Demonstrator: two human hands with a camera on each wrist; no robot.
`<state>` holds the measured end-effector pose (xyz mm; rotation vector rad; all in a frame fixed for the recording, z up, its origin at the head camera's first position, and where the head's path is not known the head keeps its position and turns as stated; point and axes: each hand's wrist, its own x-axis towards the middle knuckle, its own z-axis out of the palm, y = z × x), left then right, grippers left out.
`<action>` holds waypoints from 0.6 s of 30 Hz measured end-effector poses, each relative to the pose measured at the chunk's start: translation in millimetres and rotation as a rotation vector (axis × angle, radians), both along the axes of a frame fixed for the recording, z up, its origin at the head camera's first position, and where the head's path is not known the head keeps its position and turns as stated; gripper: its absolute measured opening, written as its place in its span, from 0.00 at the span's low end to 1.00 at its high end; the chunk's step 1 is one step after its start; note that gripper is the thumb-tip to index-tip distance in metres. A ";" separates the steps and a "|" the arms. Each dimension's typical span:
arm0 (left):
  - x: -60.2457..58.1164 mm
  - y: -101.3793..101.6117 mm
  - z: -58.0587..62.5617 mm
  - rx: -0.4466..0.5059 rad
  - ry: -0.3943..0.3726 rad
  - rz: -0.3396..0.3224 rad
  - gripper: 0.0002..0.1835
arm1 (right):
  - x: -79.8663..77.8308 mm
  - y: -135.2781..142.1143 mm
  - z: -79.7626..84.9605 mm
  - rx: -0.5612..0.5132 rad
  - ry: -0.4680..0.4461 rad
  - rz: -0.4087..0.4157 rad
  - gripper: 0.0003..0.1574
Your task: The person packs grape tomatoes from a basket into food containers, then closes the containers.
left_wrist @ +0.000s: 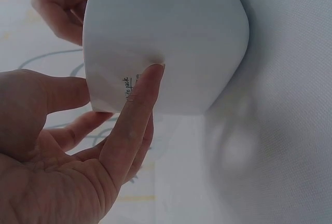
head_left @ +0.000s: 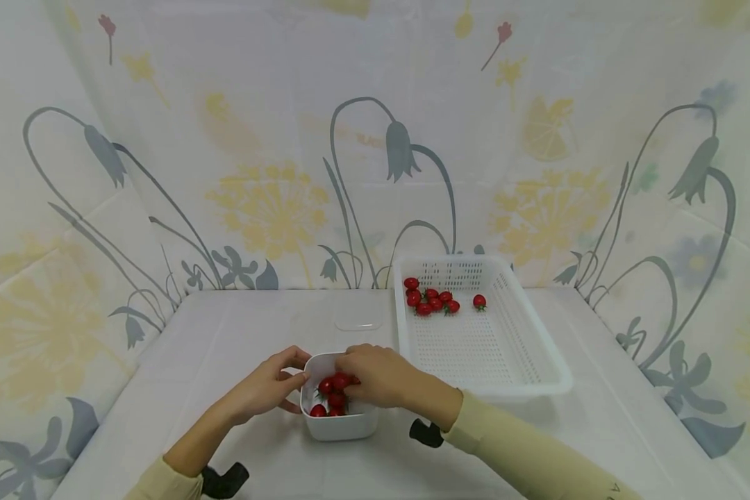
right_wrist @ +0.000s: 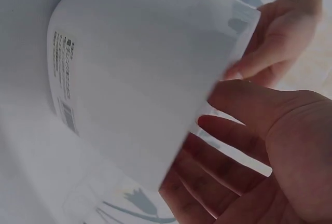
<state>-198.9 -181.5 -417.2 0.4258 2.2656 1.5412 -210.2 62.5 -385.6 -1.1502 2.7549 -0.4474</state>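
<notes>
A small white square container (head_left: 340, 427) stands on the table with several red cherry tomatoes (head_left: 335, 401) inside. My left hand (head_left: 265, 385) is at its left side, thumb against the rim and the other fingers loosely extended along the outer wall. In the left wrist view, one fingertip of the left hand (left_wrist: 93, 151) touches the wall near some small print. My right hand (head_left: 378, 375) reaches over the right rim, its fingers down among the tomatoes. In the right wrist view, the wall hides the fingertips of the right hand (right_wrist: 249, 146), so a grip on a tomato cannot be confirmed.
A large white perforated basket (head_left: 540, 347) stands to the right, with several cherry tomatoes (head_left: 435, 303) toward its back left. Behind the small container lies a flat, clear lid-like piece (head_left: 358, 319). A flower-patterned sheet (head_left: 375, 139) hangs around the table.
</notes>
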 end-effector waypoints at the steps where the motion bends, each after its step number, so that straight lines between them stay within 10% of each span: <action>1: -0.1 -0.1 0.0 0.000 0.000 -0.001 0.14 | 0.6 2.5 2.0 -0.008 -0.005 0.006 0.11; 18: 0.3 0.9 0.2 -0.016 0.002 0.010 0.15 | 10.9 41.3 26.5 -0.067 -0.069 -0.003 0.18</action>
